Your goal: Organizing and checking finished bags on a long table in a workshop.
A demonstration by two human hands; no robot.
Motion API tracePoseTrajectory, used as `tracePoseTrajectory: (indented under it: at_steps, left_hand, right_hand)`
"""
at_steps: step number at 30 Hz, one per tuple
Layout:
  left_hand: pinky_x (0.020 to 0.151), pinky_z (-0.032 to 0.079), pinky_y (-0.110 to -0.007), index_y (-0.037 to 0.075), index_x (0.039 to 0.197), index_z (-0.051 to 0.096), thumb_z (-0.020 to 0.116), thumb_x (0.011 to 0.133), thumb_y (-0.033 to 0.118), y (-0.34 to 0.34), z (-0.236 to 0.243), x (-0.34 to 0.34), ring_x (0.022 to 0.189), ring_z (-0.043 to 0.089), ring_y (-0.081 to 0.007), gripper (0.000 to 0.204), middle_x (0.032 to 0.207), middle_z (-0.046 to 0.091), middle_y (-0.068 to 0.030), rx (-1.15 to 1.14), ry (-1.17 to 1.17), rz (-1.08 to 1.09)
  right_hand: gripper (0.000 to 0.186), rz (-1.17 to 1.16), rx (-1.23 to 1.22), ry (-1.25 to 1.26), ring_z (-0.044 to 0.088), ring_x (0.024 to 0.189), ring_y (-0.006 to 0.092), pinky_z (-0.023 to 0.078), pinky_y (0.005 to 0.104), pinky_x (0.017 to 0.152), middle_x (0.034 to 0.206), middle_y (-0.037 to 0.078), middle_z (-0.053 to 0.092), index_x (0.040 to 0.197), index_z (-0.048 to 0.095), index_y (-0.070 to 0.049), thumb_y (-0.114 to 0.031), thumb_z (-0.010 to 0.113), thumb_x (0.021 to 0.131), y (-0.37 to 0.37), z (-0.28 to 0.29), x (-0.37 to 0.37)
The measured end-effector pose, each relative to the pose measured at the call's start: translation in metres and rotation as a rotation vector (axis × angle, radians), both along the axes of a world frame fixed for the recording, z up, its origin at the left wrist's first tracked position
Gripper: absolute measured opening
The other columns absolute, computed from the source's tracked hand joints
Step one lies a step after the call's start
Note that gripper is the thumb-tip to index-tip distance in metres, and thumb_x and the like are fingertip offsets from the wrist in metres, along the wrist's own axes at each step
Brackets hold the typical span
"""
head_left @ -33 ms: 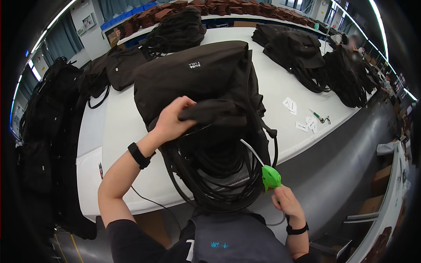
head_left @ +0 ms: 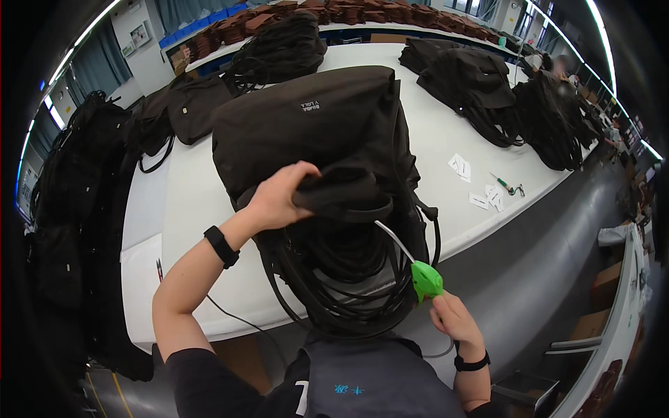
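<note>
— Where to look for the black bag (head_left: 306,139)?
— At one o'clock from the left hand (head_left: 275,203), eleven from the right hand (head_left: 456,322). Pinched at the folded opening (head_left: 348,188) between left thumb and fingers.
— And in the right?
— Curled round the handle of a green blow gun (head_left: 426,280).
— Describing the bag?
— Dark, soft, creased, with small pale print (head_left: 310,107) up toward twelve.
— Different from earlier?
— Sagging lower at the rim (head_left: 359,214), with the nozzle (head_left: 396,240) shifted toward ten.

From the person's head, one camera looks downward — near above the hands (head_left: 277,200). Its fisheye view reaches beyond the counter (head_left: 188,198).
</note>
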State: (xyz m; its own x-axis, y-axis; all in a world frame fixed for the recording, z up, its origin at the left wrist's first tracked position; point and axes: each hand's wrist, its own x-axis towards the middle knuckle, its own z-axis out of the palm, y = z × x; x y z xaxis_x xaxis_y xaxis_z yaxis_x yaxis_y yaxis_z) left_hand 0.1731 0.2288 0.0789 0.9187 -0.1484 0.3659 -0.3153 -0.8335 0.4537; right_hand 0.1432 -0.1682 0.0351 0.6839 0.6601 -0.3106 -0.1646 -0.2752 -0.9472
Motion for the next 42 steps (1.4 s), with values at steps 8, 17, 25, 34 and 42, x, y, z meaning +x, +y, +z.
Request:
tracePoseTrajectory:
  at_steps: [8, 17, 25, 34, 42]
  left_hand:
    - [0.088, 0.050, -0.029, 0.008, 0.113, 0.063, 0.057, 0.062, -0.014, 0.003, 0.027, 0.011, 0.100, 0.065, -0.0230, 0.056, 0.107, 0.067, -0.0107, -0.098, -0.256, 0.262]
    - [0.077, 0.051, -0.029, 0.013, 0.108, 0.065, 0.068, 0.072, 0.007, -0.014, 0.075, 0.009, 0.091, 0.067, -0.0256, 0.037, 0.096, 0.069, -0.0090, -0.064, -0.527, 0.283]
    - [0.072, 0.052, -0.032, 0.015, 0.104, 0.065, 0.070, 0.071, 0.013, -0.019, 0.059, 0.007, 0.085, 0.066, -0.0282, 0.033, 0.091, 0.069, -0.0080, -0.008, -0.360, 0.377]
    - [0.077, 0.052, -0.036, 0.012, 0.109, 0.062, 0.074, 0.068, 0.016, -0.019, 0.022, -0.005, 0.091, 0.065, -0.0270, 0.043, 0.098, 0.067, -0.0081, 0.267, -0.215, 0.228]
    - [0.091, 0.047, -0.039, 0.013, 0.141, 0.037, 0.072, 0.055, 0.001, -0.008, -0.026, -0.016, 0.122, 0.043, -0.0296, 0.094, 0.135, 0.045, -0.0109, 0.598, 0.137, 0.124]
  right_hand:
    - [0.036, 0.072, -0.048, -0.218, 0.045, 0.054, 0.0091, 0.036, 0.0240, 0.052, 0.071, 0.003, 0.057, 0.102, 0.059, 0.000, -0.031, 0.041, 0.100, 0.024, 0.011, 0.015]
    - [0.038, -0.032, -0.099, -0.530, 0.058, 0.068, 0.0296, 0.045, 0.0358, 0.066, 0.072, 0.015, 0.059, 0.088, 0.053, 0.003, -0.033, 0.047, 0.097, 0.061, 0.008, 0.030]
    - [0.040, 0.068, -0.058, -0.482, 0.058, 0.069, 0.0324, 0.045, 0.0395, 0.065, 0.072, 0.018, 0.057, 0.086, 0.053, 0.002, -0.037, 0.049, 0.096, 0.074, -0.009, 0.026]
    - [0.034, 0.009, -0.065, -0.260, 0.057, 0.067, 0.0160, 0.045, 0.0299, 0.065, 0.078, 0.008, 0.063, 0.097, 0.057, 0.002, -0.029, 0.045, 0.099, 0.031, -0.022, 0.005]
    - [0.041, -0.278, -0.009, 0.004, 0.035, 0.039, 0.0029, 0.028, 0.0177, 0.034, 0.097, 0.010, 0.065, 0.113, 0.053, 0.003, -0.032, 0.034, 0.102, -0.057, -0.049, -0.033]
